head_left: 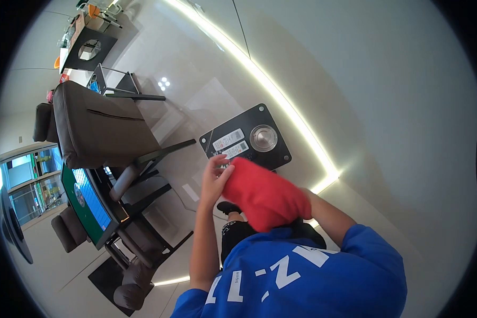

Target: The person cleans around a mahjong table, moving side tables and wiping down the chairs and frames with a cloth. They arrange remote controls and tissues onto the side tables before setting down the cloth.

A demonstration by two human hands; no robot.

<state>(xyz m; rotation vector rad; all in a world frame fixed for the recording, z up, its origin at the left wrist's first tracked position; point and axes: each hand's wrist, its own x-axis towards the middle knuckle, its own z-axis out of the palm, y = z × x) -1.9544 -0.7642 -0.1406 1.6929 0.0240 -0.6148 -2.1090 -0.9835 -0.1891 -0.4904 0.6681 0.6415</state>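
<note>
A red cloth is held up in front of my body, slightly blurred. My left hand is at its upper left corner, thumb against the edge and fingers curled behind. My right hand is hidden by the cloth at its lower right end; only the wrist and forearm come out from it. The cloth hangs between the two hands. Just beyond it stands a small black table with a round glass dish and two white labelled strips on top.
A brown padded chair stands on the left, beside a green-topped table with blue-and-white patterning. More brown seats are at lower left. A glowing light strip runs along the wall base on the right. A black shoe shows below.
</note>
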